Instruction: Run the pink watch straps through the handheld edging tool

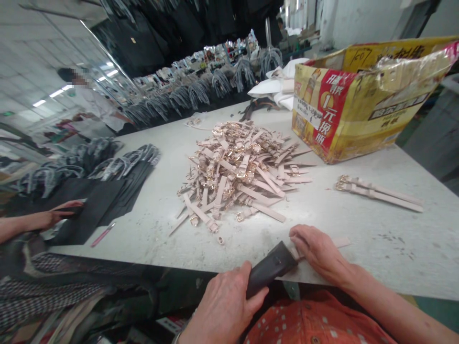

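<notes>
The left hand (pixel 223 302) clasps a dark block (pixel 270 270) this side of the strap pile (pixel 240 169), the right hand (pixel 322 253) curls apart over a pale strap (pixel 341 242), grip unclear, and with two buckled straps (pixel 380 195) lying right of the pile, most seemingly await work.

I count one left hand (pixel 229 296), one right hand (pixel 319 251), one dark sheath-like piece (pixel 267 273), one yellow carton (pixel 362 119), one pink-handled tool (pixel 103 235) and one standing person (pixel 93 102). Two pale straps (pixel 387 198) lie apart, as best I can tell; the heaped straps (pixel 240 167) overlap too much to number.
</notes>
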